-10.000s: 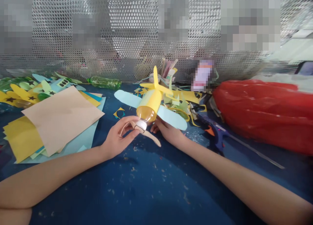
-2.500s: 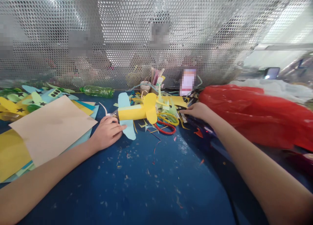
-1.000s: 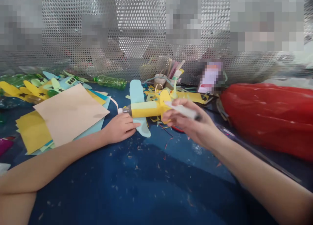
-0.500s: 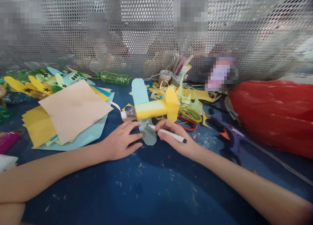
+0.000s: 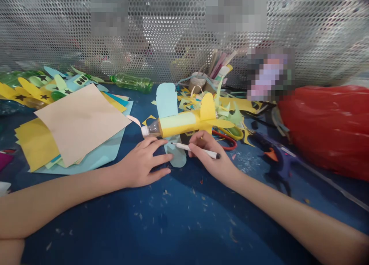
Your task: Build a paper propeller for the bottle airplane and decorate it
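Observation:
A bottle aeroplane (image 5: 184,123) wrapped in yellow paper, with pale blue wings and a yellow tail, lies on the blue table (image 5: 178,219). Its white cap points left. My left hand (image 5: 144,163) rests flat beside the near wing (image 5: 177,157), fingers stretched out, fingertips at the wing's edge. My right hand (image 5: 211,155) is closed on a white marker pen (image 5: 196,150). The pen's tip points left, at the near wing just under the bottle's body.
A stack of tan, yellow and blue paper sheets (image 5: 77,123) lies at the left. Behind it are more paper planes (image 5: 34,92) and a green bottle (image 5: 132,81). Scissors (image 5: 227,136), a glue gun (image 5: 276,159) and a red plastic bag (image 5: 325,123) are at the right. Perforated metal screen behind.
My right hand reached to the right, picked up the marker and brought it to the near wing. The plane was turned to lie sideways, with my left hand beside it.

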Tool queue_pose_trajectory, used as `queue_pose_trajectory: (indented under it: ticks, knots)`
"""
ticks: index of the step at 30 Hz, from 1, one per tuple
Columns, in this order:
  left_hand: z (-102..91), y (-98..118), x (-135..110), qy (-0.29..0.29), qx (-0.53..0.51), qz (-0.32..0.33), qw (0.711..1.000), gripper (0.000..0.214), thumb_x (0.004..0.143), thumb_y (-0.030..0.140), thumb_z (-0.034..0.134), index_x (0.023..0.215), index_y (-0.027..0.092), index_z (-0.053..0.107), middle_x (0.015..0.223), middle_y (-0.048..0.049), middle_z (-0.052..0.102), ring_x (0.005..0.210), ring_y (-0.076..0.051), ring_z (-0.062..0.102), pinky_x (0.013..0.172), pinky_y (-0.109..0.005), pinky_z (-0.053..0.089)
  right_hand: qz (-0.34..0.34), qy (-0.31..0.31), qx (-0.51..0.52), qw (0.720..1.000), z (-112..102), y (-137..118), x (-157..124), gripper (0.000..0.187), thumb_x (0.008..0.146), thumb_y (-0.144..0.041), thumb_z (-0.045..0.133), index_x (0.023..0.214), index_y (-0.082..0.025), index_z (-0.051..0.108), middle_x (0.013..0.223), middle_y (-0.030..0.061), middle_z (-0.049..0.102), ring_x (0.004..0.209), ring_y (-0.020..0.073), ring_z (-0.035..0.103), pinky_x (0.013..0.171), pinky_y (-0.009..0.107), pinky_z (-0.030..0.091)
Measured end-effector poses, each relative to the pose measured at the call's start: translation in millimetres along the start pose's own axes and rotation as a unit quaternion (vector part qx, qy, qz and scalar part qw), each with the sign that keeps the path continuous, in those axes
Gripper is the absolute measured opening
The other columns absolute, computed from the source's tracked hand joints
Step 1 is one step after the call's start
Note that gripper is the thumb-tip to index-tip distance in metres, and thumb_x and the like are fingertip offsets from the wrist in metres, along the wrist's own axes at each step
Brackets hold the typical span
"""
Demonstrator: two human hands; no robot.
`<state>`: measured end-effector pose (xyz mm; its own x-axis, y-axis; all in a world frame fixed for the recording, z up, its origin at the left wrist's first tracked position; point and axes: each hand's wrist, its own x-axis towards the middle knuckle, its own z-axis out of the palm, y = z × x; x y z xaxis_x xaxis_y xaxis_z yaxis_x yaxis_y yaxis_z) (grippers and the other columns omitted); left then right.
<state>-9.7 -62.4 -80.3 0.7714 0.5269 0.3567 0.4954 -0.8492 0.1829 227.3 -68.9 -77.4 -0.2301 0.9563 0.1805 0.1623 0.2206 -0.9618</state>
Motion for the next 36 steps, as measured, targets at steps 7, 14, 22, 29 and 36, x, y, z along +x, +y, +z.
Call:
queue_pose_trajectory:
  ticks: [7, 14, 22, 29, 36]
  knots:
    - [2.1, -1.6, -0.5, 0.007, 0.007, 0.010, 1.000, 0.038, 0.096, 0.043, 0.048, 0.116, 0.019, 0.069, 0.129, -0.0199, 0.053, 0.118, -0.034, 0.045, 0.098, -0.055, 0.044, -0.009, 0.012, -0.027, 1.000, -0.1, 6.2, 0.5, 0.026, 0.089, -0.038, 0.062, 0.074, -0.022, 0.047, 0.065, -0.0036, 0.049, 0.057, 0.0111, 0.044, 0.053, 0.026, 0.036]
    - [4.5, -2.8, -1.4, 0.022, 0.002, 0.010, 1.000, 0.039, 0.095, 0.045, 0.049, 0.116, 0.019, 0.069, 0.127, -0.0198, 0.053, 0.119, -0.035, 0.045, 0.097, -0.056, 0.044, -0.011, -0.009, -0.038, 0.999, 0.0, 6.3, 1.2, 0.029, 0.090, -0.041, 0.061, 0.073, -0.022, 0.048, 0.065, -0.0026, 0.052, 0.059, 0.0119, 0.047, 0.056, 0.027, 0.038]
    - [4.3, -2.7, -1.2, 0.018, -0.009, 0.003, 1.000, 0.038, 0.095, 0.045, 0.050, 0.116, 0.020, 0.069, 0.129, -0.0194, 0.053, 0.120, -0.035, 0.045, 0.098, -0.056, 0.043, 0.005, -0.018, -0.033, 0.999, 0.0, 6.5, 1.1, 0.028, 0.089, -0.043, 0.062, 0.075, -0.022, 0.048, 0.065, -0.0025, 0.053, 0.060, 0.0123, 0.048, 0.056, 0.027, 0.039]
    - [3.1, -3.2, -0.4, 0.017, -0.007, 0.012, 1.000, 0.039, 0.095, 0.044, 0.049, 0.115, 0.018, 0.070, 0.127, -0.0203, 0.054, 0.119, -0.035, 0.046, 0.098, -0.056, 0.043, 0.000, -0.009, -0.032, 0.999, 0.0, 5.4, 1.5, 0.027, 0.089, -0.040, 0.062, 0.075, -0.022, 0.048, 0.066, -0.0025, 0.054, 0.061, 0.0124, 0.049, 0.058, 0.028, 0.040]
    - [3.1, -3.1, -0.3, 0.014, -0.014, 0.006, 1.000, 0.038, 0.095, 0.044, 0.051, 0.115, 0.019, 0.070, 0.128, -0.0199, 0.054, 0.120, -0.035, 0.046, 0.099, -0.057, 0.042, 0.002, -0.022, -0.038, 0.999, 0.7, 5.2, 2.1, 0.030, 0.087, -0.047, 0.063, 0.074, -0.023, 0.050, 0.068, -0.0013, 0.054, 0.061, 0.0135, 0.050, 0.056, 0.029, 0.040]
